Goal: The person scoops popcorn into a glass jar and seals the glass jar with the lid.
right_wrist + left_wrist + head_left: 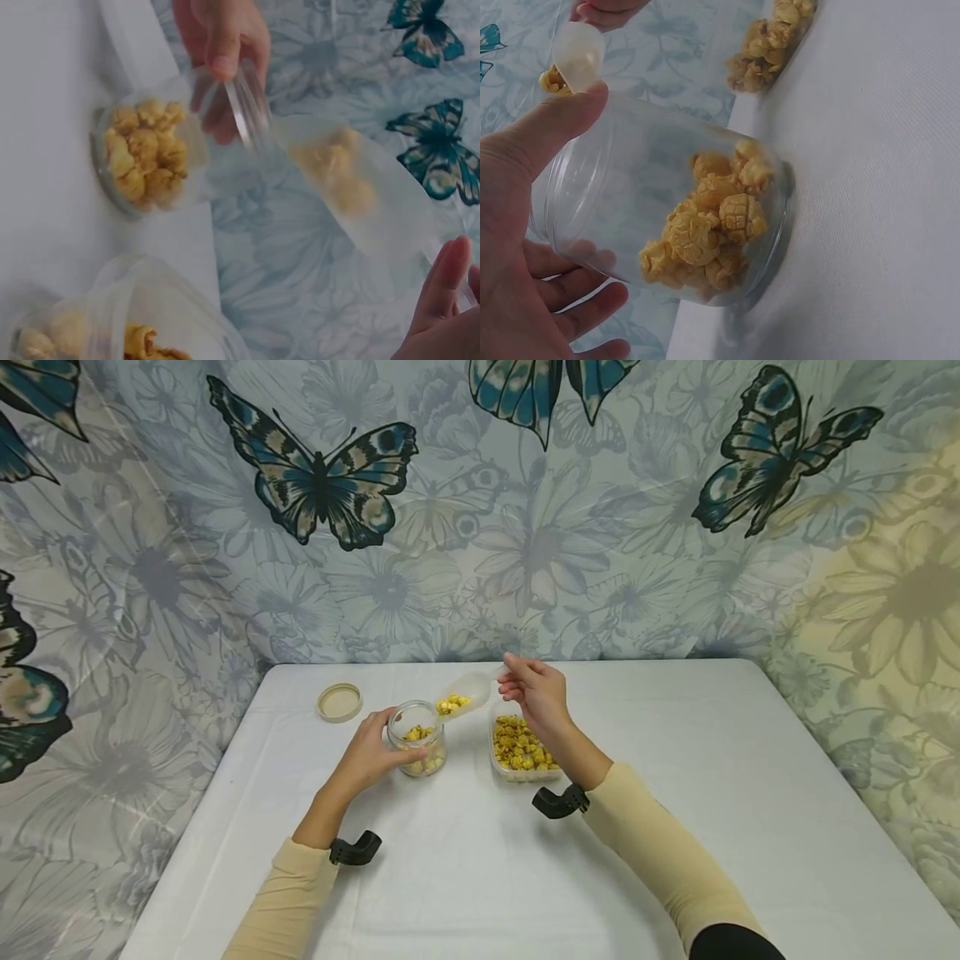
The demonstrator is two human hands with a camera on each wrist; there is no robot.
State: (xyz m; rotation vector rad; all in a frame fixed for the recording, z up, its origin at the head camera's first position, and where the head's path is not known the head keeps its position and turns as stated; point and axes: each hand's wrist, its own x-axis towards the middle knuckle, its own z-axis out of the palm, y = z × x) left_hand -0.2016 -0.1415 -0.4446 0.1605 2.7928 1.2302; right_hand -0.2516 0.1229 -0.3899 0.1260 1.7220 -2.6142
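A clear glass jar (417,737) stands on the table with caramel popcorn (705,232) in its lower part. My left hand (372,747) grips the jar near its neck, thumb on the near side and fingers around the far side. In my right hand (537,692) is the handle of a translucent scoop (474,690), pinched between thumb and fingers. The scoop carries several popcorn pieces (453,704), and its front edge is at the jar's mouth, tilted toward it. Below the right hand a clear plastic tub (517,776) holds more popcorn; the forearm hides part of it.
A round gold-coloured lid (339,702) lies on the white tablecloth (457,868), left of and behind the jar. Behind the table's far edge hangs a butterfly-patterned cloth (525,568). Each wrist wears a black camera mount (356,848).
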